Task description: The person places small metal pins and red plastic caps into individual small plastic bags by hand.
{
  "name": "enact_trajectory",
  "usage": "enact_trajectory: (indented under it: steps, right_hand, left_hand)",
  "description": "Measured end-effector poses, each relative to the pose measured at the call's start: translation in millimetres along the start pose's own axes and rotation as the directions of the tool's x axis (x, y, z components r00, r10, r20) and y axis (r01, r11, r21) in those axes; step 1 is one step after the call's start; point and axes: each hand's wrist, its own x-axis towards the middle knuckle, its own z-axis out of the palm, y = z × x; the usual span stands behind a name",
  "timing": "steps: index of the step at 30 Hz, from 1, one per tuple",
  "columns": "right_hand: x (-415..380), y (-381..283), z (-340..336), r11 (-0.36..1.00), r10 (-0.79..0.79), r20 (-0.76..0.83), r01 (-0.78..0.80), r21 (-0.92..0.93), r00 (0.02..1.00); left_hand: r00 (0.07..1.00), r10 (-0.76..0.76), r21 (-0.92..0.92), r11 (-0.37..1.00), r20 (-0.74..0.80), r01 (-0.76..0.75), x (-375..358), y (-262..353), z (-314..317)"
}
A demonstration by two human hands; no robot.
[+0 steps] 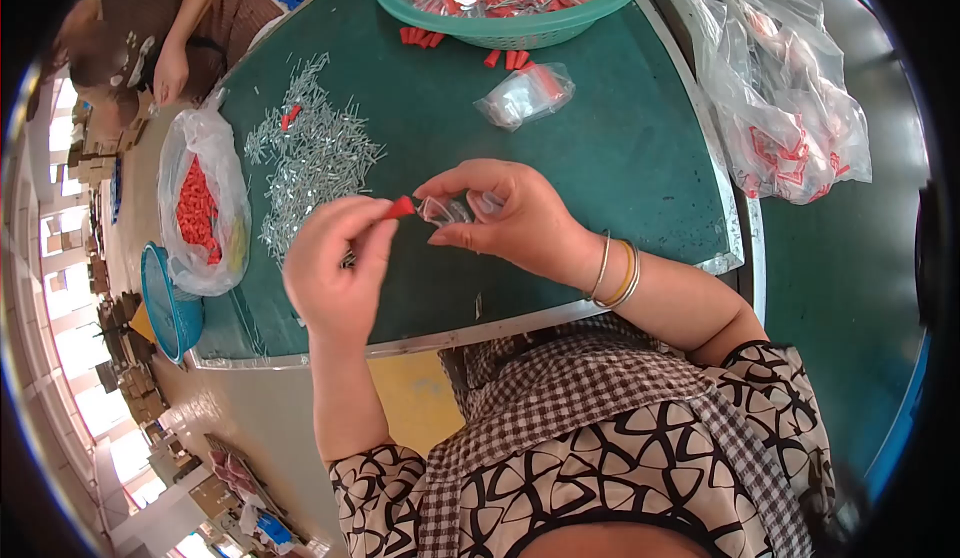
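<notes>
My left hand point(335, 263) pinches a small red plastic tube point(399, 207) between thumb and fingertips. Facing it, my right hand point(520, 213), with bangles at the wrist, is closed on a small clear plastic bag point(445, 212). The red tube's end is right at the bag's opening. A heap of small metal pins point(315, 158) spreads over the green table point(620, 158) beside and beyond my left hand, with a few red tubes on top. Past my right hand lies a stack of clear little bags point(525, 96).
A green basket point(520, 30) of bagged red pieces stands at the far edge, loose red tubes point(421, 37) beside it. At left are a plastic bag of red tubes point(198, 208) and a blue basket point(172, 303). White plastic bags point(790, 88) lie at right. Another person point(190, 28) sits far left.
</notes>
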Motion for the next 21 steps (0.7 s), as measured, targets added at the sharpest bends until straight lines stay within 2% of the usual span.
enact_trajectory:
  steps: [2, 4, 7, 16, 19, 21]
  right_hand:
    - [-1.1, -8.3, -0.2, 0.996, 0.09, 0.012, -0.09, -0.016, 0.996]
    - [-0.3, -9.1, 0.2, 0.993, 0.108, 0.021, -0.107, -0.05, 0.994]
    - [-0.7, -9.4, -2.3, 0.986, 0.158, 0.036, -0.155, -0.069, 0.987]
    - [2.1, -16.0, -1.5, 0.976, 0.213, 0.039, -0.211, -0.047, 0.976]
    - [1.8, -10.3, -2.4, 0.968, 0.242, 0.057, -0.245, 0.06, 0.969]
    - [0.4, -7.9, -1.4, 0.959, 0.242, 0.078, -0.25, 0.13, 0.967]
  left_hand:
    - [0.993, 0.115, 0.118, 0.986, 0.041, -0.119, -6.2, 3.7, 1.5]
    - [0.975, 0.213, 0.211, 0.952, 0.067, -0.223, -8.8, 5.8, 8.4]
    - [0.965, 0.232, 0.194, 0.948, 0.119, -0.252, -7.2, 2.5, 15.6]
    - [0.943, 0.199, 0.206, 0.944, 0.266, -0.257, -2.7, 0.2, 20.9]
    - [0.952, 0.111, 0.161, 0.974, 0.287, -0.162, -1.9, 5.1, 22.8]
    - [0.957, 0.11, 0.124, 0.981, 0.268, -0.148, -4.6, -6.7, 24.3]
